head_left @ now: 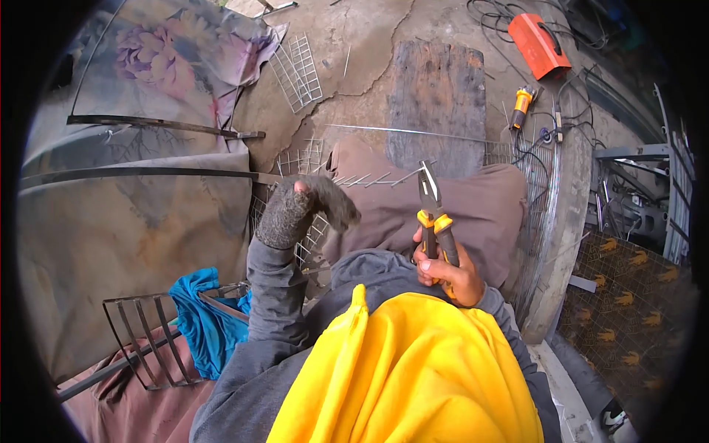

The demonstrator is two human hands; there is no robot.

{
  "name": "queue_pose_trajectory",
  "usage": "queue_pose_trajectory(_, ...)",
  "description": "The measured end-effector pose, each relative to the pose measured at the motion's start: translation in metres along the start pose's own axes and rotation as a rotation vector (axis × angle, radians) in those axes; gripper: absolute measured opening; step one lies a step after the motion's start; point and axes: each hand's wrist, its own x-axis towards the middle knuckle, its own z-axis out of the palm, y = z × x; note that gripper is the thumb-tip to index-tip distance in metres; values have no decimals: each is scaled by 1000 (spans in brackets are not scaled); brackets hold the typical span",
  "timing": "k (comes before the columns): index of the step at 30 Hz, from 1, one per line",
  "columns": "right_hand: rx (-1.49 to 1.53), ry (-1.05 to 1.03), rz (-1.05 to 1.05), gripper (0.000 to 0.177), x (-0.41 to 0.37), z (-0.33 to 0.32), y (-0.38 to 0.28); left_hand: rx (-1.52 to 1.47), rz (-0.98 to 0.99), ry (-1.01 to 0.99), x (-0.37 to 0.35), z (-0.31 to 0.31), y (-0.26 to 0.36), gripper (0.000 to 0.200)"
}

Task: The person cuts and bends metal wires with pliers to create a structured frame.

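Note:
My right hand (452,272) is wrapped around the yellow-and-black handles of combination pliers (430,193), their jaws pointing away from me. Close to the jaw tips is the end of a thin wire strip with short cross wires (369,179). That strip stretches left toward my left hand (306,207), which wears a grey glove with the thumb tip bare. The gloved fingers curl downward, slightly blurred; whether they grip the strip is hidden. Below and behind this hand lie pieces of wire mesh (314,236). A brown cushion (473,210) sits beneath the pliers.
A wooden board (436,96) lies on the cracked concrete floor ahead. To the right are a yellow angle grinder (523,107), an orange-red machine (539,46), cables and metal frames (635,153). Metal bars (148,173) cross a flowered cloth at left, near a blue cloth (207,321).

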Motion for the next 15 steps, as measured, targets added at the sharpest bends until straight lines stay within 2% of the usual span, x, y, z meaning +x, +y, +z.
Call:
queue_pose_trajectory(2, -15, -5, 11, 45, 1, -3, 2, 391, 220, 325, 18, 49, 50, 85)
queue_pose_trajectory(3, -25, -13, 7, 47, 2, -4, 2, 639, 346, 219, 29, 41, 46, 75)
queue_pose_trajectory(4, -38, -20, 22, 47, 2, -2, 0, 632, 346, 239, 33, 44, 37, 75)
queue_pose_trajectory(6, -77, 12, 12, 48, 1, 2, -4, 478, 199, 61, 48, 59, 18, 58)
queue_pose_trajectory(7, -82, 17, 15, 48, 1, 1, -3, 470, 201, 61, 53, 67, 16, 58)
queue_pose_trajectory(9, -82, 13, 20, 52, -5, -2, 1, 615, 164, 169, 58, 84, 11, 43)
queue_pose_trajectory(10, -84, 25, 29, 52, -9, -1, 2, 602, 160, 165, 59, 87, 5, 43)
queue_pose_trajectory(12, -196, 22, 7, 56, -11, 2, 1, 647, 286, 249, 61, 89, -6, 34)
queue_pose_trajectory(15, -340, -29, 18, 57, -13, -3, 5, 654, 308, 269, 59, 89, -8, 30)
